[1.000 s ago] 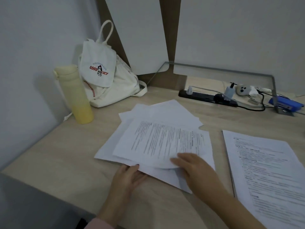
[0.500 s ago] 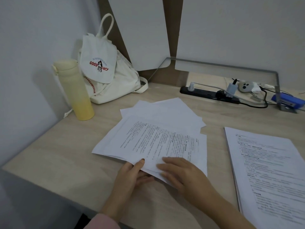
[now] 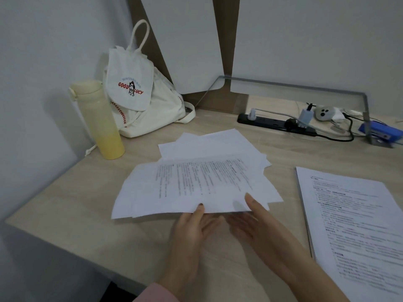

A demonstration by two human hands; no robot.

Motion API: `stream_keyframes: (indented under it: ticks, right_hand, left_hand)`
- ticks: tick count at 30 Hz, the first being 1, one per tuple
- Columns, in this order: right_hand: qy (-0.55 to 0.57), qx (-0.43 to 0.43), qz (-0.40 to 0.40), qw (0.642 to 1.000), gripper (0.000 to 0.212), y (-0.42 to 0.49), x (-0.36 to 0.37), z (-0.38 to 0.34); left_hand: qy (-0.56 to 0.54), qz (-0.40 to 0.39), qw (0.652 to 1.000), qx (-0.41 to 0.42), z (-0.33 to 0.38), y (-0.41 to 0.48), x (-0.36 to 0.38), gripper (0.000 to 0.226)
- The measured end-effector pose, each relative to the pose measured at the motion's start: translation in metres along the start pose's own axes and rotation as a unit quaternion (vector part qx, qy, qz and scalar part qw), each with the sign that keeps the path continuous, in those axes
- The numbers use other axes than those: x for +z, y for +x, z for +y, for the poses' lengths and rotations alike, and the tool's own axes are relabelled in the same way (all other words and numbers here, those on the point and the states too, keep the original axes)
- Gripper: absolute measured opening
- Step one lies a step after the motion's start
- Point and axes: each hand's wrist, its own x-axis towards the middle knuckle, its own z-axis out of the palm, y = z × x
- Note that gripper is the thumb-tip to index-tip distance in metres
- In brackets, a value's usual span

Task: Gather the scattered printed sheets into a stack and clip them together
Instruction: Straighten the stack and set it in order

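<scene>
The printed sheets (image 3: 196, 182) are seen as thin, matt white paper; the desk (image 3: 65, 203) is finished in pale, matt wood grain; the drawstring bag (image 3: 157, 114) is made of off-white woven cloth; the water bottle (image 3: 98, 118) is finished smooth and satin; the power strip (image 3: 272, 123) is moulded in black plastic.

A yellow bottle (image 3: 99, 118) stands beside a white bag (image 3: 144, 105); a black power strip (image 3: 277, 124) lies behind.
</scene>
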Motion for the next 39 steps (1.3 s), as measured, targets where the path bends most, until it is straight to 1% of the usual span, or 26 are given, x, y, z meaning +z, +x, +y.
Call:
stream_keyframes:
  ticks: [1, 3, 5, 6, 8, 9, 10, 12, 13, 15, 16, 17, 18, 20, 22, 24, 27, 28, 30, 31, 33, 34, 36, 37, 38, 39]
  right_hand:
    - [0.0, -0.028, 0.006, 1.0, 0.048, 0.004, 0.0, -0.001]
    - [0.03, -0.057, 0.053, 0.997, 0.039, 0.019, -0.002, -0.002]
    - [0.066, -0.068, 0.079, 0.992, 0.036, 0.029, -0.008, -0.006]
    - [0.076, -0.068, 0.085, 0.991, 0.035, 0.03, -0.012, -0.008]
    - [0.086, -0.056, 0.101, 0.99, 0.034, 0.03, -0.022, -0.016]
    - [0.079, -0.048, 0.112, 0.989, 0.033, 0.03, -0.029, -0.021]
    - [0.063, -0.038, 0.122, 0.99, 0.032, 0.031, -0.036, -0.025]
    - [0.011, -0.015, 0.118, 0.993, 0.027, 0.033, -0.047, -0.035]
    - [-0.02, -0.005, 0.108, 0.994, 0.023, 0.034, -0.049, -0.04]
    - [-0.072, 0.009, 0.088, 0.993, 0.022, 0.037, -0.053, -0.047]
    - [-0.088, 0.012, 0.078, 0.993, 0.022, 0.039, -0.052, -0.05]
    - [-0.098, 0.013, 0.069, 0.993, 0.021, 0.04, -0.051, -0.052]
    - [-0.1, 0.011, 0.056, 0.993, 0.02, 0.042, -0.048, -0.054]
    - [-0.089, 0.003, 0.024, 0.996, 0.024, 0.047, -0.043, -0.057]
    - [-0.065, -0.004, -0.01, 0.998, 0.026, 0.053, -0.037, -0.059]
    - [-0.058, -0.01, -0.037, 0.998, 0.029, 0.061, -0.032, -0.06]
    - [-0.046, -0.016, -0.09, 0.995, 0.036, 0.067, -0.019, -0.062]
    - [-0.037, -0.017, -0.114, 0.993, 0.036, 0.068, -0.013, -0.064]
    - [-0.009, -0.024, -0.152, 0.988, 0.034, 0.07, -0.002, -0.068]
    - [-0.001, -0.027, -0.163, 0.986, 0.033, 0.072, 0.003, -0.07]
    - [-0.01, -0.032, -0.166, 0.986, 0.031, 0.079, 0.009, -0.07]
    - [-0.024, -0.037, -0.163, 0.986, 0.029, 0.082, 0.01, -0.07]
    - [-0.066, -0.037, -0.128, 0.989, 0.018, 0.092, 0.009, -0.065]
    - [-0.104, -0.039, -0.096, 0.989, 0.016, 0.096, 0.008, -0.063]
    - [-0.167, -0.049, -0.053, 0.983, 0.018, 0.099, 0.007, -0.061]
    - [-0.255, -0.066, -0.009, 0.965, 0.017, 0.103, 0.006, -0.059]
  left_hand:
    - [0.028, -0.005, 0.999, -0.013, -0.006, -0.004, 0.004, 0.022]
    - [0.08, -0.034, 0.995, -0.055, -0.011, -0.005, 0.007, 0.021]
    - [0.146, -0.1, 0.977, -0.122, -0.003, -0.008, 0.007, 0.022]
    - [0.191, -0.151, 0.958, -0.152, 0.004, -0.011, 0.004, 0.021]
    - [0.255, -0.237, 0.923, -0.163, 0.023, -0.014, -0.004, 0.022]
    - [0.259, -0.244, 0.924, -0.142, 0.033, -0.014, -0.008, 0.022]
    - [0.248, -0.222, 0.937, -0.109, 0.044, -0.011, -0.012, 0.021]
    - [0.244, -0.136, 0.96, -0.022, 0.061, 0.003, -0.023, 0.019]
    - [0.274, -0.093, 0.957, 0.02, 0.067, 0.011, -0.028, 0.018]
    - [0.379, -0.024, 0.922, 0.076, 0.072, 0.026, -0.037, 0.024]
    - [0.415, -0.006, 0.906, 0.08, 0.07, 0.033, -0.041, 0.032]
    - [0.429, 0.0, 0.901, 0.066, 0.067, 0.039, -0.044, 0.04]
    - [0.414, -0.005, 0.909, 0.036, 0.064, 0.044, -0.046, 0.045]
    - [0.325, -0.025, 0.945, -0.037, 0.057, 0.049, -0.048, 0.049]
    - [0.237, -0.027, 0.968, -0.083, 0.052, 0.051, -0.05, 0.049]
    - [0.234, -0.015, 0.969, -0.077, 0.049, 0.053, -0.053, 0.042]
    - [0.302, -0.002, 0.952, -0.038, 0.051, 0.055, -0.061, 0.037]
    - [0.311, -0.003, 0.95, -0.037, 0.053, 0.056, -0.063, 0.032]
    - [0.285, -0.021, 0.957, -0.056, 0.058, 0.054, -0.064, 0.02]
    - [0.26, -0.041, 0.962, -0.075, 0.06, 0.051, -0.062, 0.02]
    - [0.211, -0.073, 0.969, -0.106, 0.063, 0.047, -0.061, 0.029]
    - [0.187, -0.073, 0.973, -0.11, 0.063, 0.045, -0.064, 0.031]
    - [0.146, -0.053, 0.983, -0.101, 0.066, 0.041, -0.072, 0.032]
    - [0.138, -0.036, 0.985, -0.092, 0.068, 0.041, -0.077, 0.031]
    - [0.141, -0.01, 0.987, -0.078, 0.069, 0.042, -0.083, 0.029]
    - [0.152, 0.019, 0.986, -0.059, 0.07, 0.042, -0.088, 0.026]
